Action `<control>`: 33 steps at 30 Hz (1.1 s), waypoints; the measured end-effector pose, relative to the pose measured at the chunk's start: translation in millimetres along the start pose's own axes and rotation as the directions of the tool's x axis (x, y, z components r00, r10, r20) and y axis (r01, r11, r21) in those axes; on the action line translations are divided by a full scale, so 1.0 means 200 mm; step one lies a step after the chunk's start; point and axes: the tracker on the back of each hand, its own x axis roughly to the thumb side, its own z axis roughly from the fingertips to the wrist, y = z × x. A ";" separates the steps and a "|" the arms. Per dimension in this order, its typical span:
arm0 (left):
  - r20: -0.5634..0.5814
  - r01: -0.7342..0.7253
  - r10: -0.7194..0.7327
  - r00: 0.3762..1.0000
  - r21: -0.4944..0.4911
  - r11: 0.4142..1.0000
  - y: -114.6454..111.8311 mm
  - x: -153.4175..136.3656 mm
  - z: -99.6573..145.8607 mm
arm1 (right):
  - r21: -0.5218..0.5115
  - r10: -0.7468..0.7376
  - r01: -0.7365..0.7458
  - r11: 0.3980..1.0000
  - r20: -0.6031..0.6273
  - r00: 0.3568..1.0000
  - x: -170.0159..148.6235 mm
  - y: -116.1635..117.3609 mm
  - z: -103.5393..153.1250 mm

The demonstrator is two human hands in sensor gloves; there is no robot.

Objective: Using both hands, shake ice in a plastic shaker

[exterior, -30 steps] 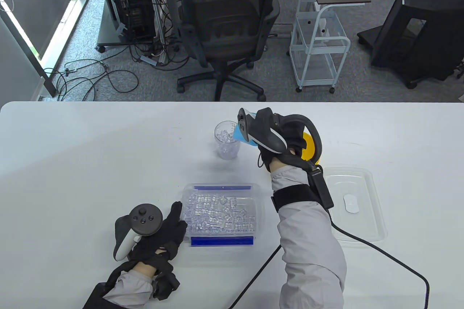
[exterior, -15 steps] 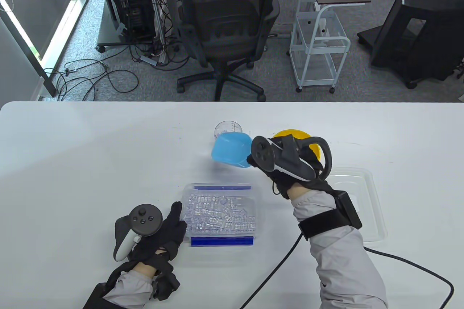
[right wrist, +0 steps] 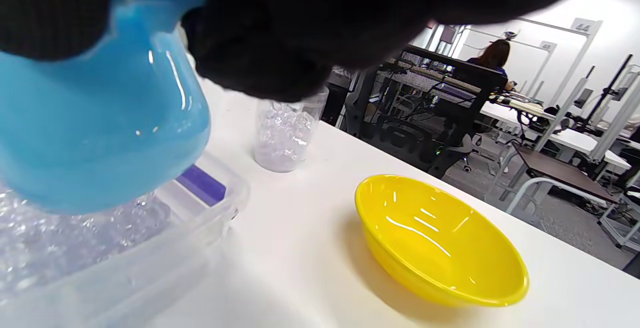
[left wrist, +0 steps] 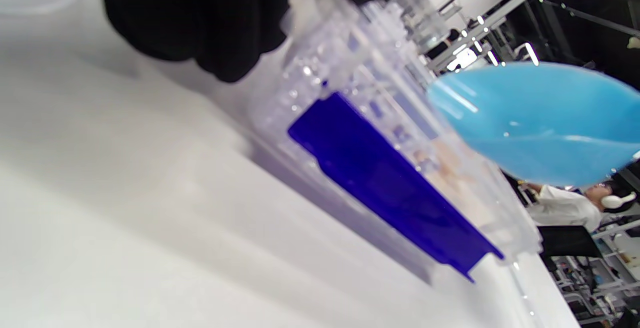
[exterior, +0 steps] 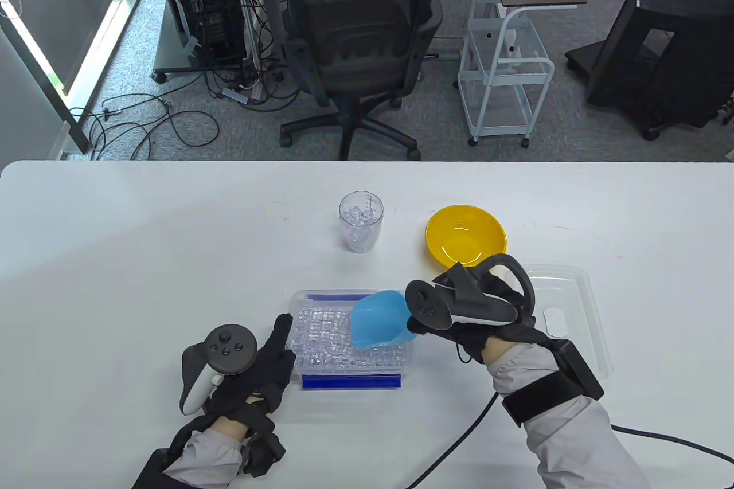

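A clear plastic shaker cup [exterior: 360, 222] with ice in it stands upright and uncovered at mid-table; it also shows in the right wrist view [right wrist: 286, 133]. A clear ice box [exterior: 321, 340] with blue latches, full of ice cubes, sits near the front. My right hand [exterior: 453, 323] grips a blue scoop [exterior: 377, 325] over the box's right end; in the right wrist view the scoop [right wrist: 100, 118] hangs just above the ice. My left hand [exterior: 275, 357] rests against the box's left side, fingers extended; its fingers [left wrist: 200, 23] touch the box wall [left wrist: 350, 133].
A yellow bowl [exterior: 465, 237] stands right of the shaker cup. A clear lid [exterior: 565, 317] lies flat at the right, partly behind my right hand. A black cable [exterior: 459, 443] trails from my right wrist across the table front. An office chair stands beyond the far edge.
My right hand has carried the blue scoop from the shaker cup's rim back toward me and down over the ice box. The left hand has not moved.
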 end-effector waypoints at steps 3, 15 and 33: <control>0.000 -0.006 0.006 1.000 0.001 1.000 0.00 0.00 0.00 | 0.027 0.050 -0.051 0.998 0.030 0.998 0.02 0.01 -0.02; -0.001 -0.027 0.027 1.000 0.006 1.000 0.02 -0.02 0.00 | 0.018 0.071 -0.076 0.997 0.190 0.979 0.10 0.09 -0.09; 0.000 -0.018 0.018 1.000 0.007 1.000 0.01 -0.02 0.00 | 0.037 -0.259 0.257 0.966 0.058 0.964 0.11 0.37 -0.12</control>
